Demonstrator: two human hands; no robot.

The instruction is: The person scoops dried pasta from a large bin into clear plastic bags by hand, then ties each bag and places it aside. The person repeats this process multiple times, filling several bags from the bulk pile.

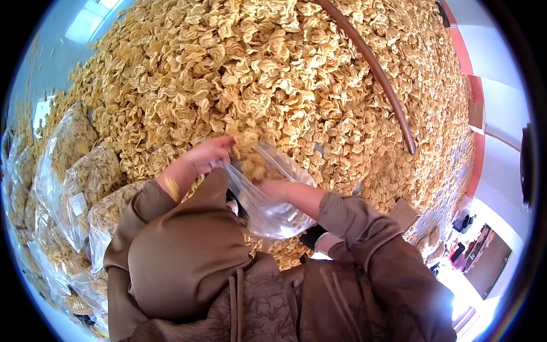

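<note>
Okay, so the bit that matters from where we sit is how the mouth of our clear plastic bag (pixel 277 221) lines up with the heap of dried, curled yellow slices (pixel 250 62). The bag slumps between our forearms, its long axis looking slanted: the mouth is up by the heap, the bulging body down toward our lap and a bit right. Plastic folds blur that, so don't hold us to the exact angle.

Our left hand (pixel 208 154) is at the mouth's left edge, apparently pinching the rim between thumb and fingers, with the bag lying just right of it and toward us. Our right hand (pixel 272 188) is nearer the body, over by the opening, and the plastic surrounds it on the far and near sides. Its fingers are hidden, so we can't tell whether they're spread or closed on anything. Some loose slices (pixel 250 166) sit at the mouth, between both hands.
</note>
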